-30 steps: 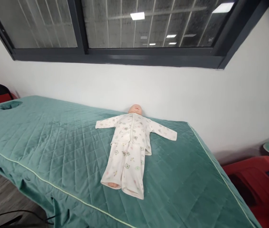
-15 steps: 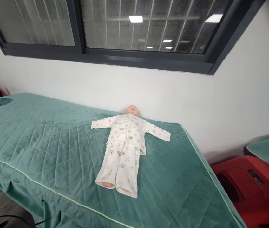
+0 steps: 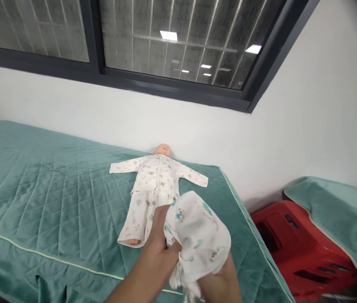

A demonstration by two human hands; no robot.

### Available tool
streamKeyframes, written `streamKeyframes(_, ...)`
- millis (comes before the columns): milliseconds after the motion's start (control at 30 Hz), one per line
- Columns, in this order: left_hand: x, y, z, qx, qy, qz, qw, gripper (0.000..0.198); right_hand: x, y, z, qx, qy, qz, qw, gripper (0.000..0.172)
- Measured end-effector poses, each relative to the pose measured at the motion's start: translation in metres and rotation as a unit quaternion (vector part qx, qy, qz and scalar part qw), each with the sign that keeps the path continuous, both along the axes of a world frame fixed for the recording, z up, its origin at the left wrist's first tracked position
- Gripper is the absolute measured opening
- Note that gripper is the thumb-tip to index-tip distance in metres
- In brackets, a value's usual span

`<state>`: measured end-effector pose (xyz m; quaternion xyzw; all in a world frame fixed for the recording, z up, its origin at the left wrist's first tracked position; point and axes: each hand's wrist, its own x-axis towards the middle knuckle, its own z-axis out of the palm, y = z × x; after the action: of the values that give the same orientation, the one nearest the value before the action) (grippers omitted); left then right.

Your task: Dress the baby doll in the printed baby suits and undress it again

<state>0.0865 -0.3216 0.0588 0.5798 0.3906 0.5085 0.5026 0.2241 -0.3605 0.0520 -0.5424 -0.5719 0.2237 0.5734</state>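
Observation:
A white baby cap [image 3: 200, 235] with small coloured prints is held up in front of the bed, its rounded top toward the wall and a gathered edge hanging below. My left hand [image 3: 161, 248] grips its left edge, with the thumb on the near side. Under the cap's lower right is my right hand [image 3: 221, 282], also holding it; its fingers are hidden by the cloth. Beyond them a baby doll [image 3: 162, 150] lies on its back, dressed in a printed white shirt [image 3: 148, 176] with sleeves spread and matching trousers [image 3: 136, 210]. The cap covers part of one trouser leg.
A green quilted cover [image 3: 55, 189] lies over the bed, which stands against a white wall [image 3: 191, 130]. Above is a dark-framed window [image 3: 172, 94]. At the right stand a red plastic chair [image 3: 305, 248] and another green cloth [image 3: 333, 202].
Both hands have come into view from below, holding the cap. The camera has turned slightly right, so the doll appears farther left. The doll lies as before.

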Motion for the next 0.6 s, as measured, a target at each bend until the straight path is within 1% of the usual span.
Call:
streamKeyframes(33,-0.004,0.003,-0.002,-0.003,-0.008,0.005,1.000,0.051,0.012,0.005,0.010,0.011,-0.032,-0.026,0.999,0.070)
streamKeyframes(67,-0.010,0.006,-0.007,-0.016,-0.012,0.018,1.000,0.052,0.027,0.011,0.020,0.025,-0.083,-0.056,0.995,0.072)
streamKeyframes(100,-0.017,0.008,-0.014,-0.038,-0.011,0.036,0.999,0.051,0.043,0.018,0.030,0.039,-0.152,-0.092,0.983,0.071)
streamKeyframes(133,-0.026,0.010,-0.023,-0.066,-0.009,0.053,0.996,0.049,0.061,0.026,0.038,0.048,-0.233,-0.122,0.964,0.067)
streamKeyframes(167,-0.036,0.011,-0.032,-0.093,-0.007,0.066,0.993,0.047,0.079,0.036,0.041,0.045,-0.311,-0.157,0.936,0.066)
streamKeyframes(200,-0.047,0.012,-0.042,-0.111,-0.007,0.074,0.991,0.047,0.096,0.046,0.039,0.018,-0.374,-0.200,0.906,0.065)
streamKeyframes(233,-0.057,0.012,-0.050,-0.123,-0.008,0.077,0.989,0.047,0.112,0.057,0.033,-0.021,-0.425,-0.228,0.876,0.064)
streamKeyframes(267,-0.065,0.012,-0.057,-0.131,-0.010,0.079,0.988,0.048,0.125,0.067,0.021,-0.059,-0.475,-0.220,0.850,0.063)
streamKeyframes(333,-0.079,0.011,-0.066,-0.135,-0.007,0.089,0.987,0.048,0.146,0.085,-0.009,-0.118,-0.554,-0.151,0.810,0.057)
streamKeyframes(367,-0.084,0.012,-0.068,-0.133,0.000,0.098,0.986,0.048,0.154,0.091,-0.025,-0.131,-0.573,-0.143,0.796,0.056)
streamKeyframes(400,-0.089,0.012,-0.070,-0.128,0.010,0.109,0.986,0.047,0.159,0.095,-0.037,-0.132,-0.581,-0.145,0.790,0.057)
streamKeyframes(433,-0.092,0.014,-0.071,-0.121,0.023,0.119,0.985,0.046,0.163,0.097,-0.046,-0.132,-0.591,-0.129,0.785,0.058)
streamKeyframes(467,-0.096,0.016,-0.072,-0.113,0.034,0.131,0.984,0.046,0.165,0.097,-0.050,-0.125,-0.597,-0.130,0.781,0.059)
streamKeyframes(500,-0.100,0.018,-0.073,-0.107,0.044,0.141,0.983,0.046,0.165,0.095,-0.049,-0.112,-0.603,-0.133,0.779,0.061)
streamKeyframes(567,-0.106,0.025,-0.072,-0.102,0.054,0.160,0.980,0.047,0.159,0.090,-0.036,-0.074,-0.606,-0.144,0.779,0.063)
streamKeyframes(600,-0.108,0.030,-0.070,-0.100,0.059,0.168,0.979,0.047,0.152,0.087,-0.027,-0.050,-0.597,-0.146,0.787,0.063)
